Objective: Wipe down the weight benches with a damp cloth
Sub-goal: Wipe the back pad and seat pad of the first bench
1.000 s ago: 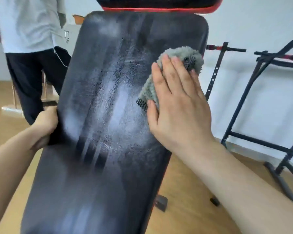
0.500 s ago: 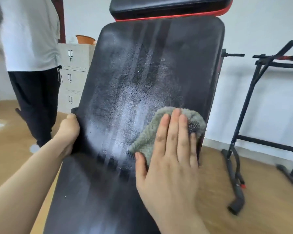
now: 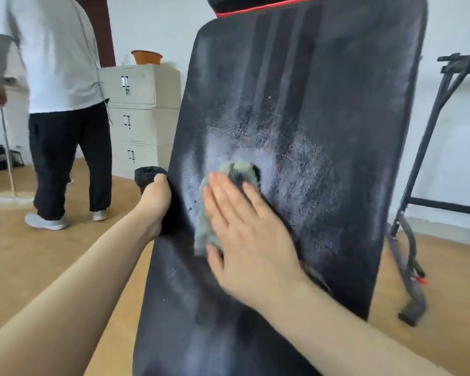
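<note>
Likely soft, limp cloth (image 3: 229, 169), best pinned flat under spread right grip (image 3: 244, 234); left grip (image 3: 155, 202) curled round firm surface (image 3: 350, 104) at left edge.

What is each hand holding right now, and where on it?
The left hand grips the bench pad by its left edge. The right hand grips nothing: it presses the grey cloth flat against the pad.

Right hand (image 3: 248, 240) and grey cloth (image 3: 235, 169) now left of centre on the bench pad (image 3: 337, 104), earlier at its right edge
</note>
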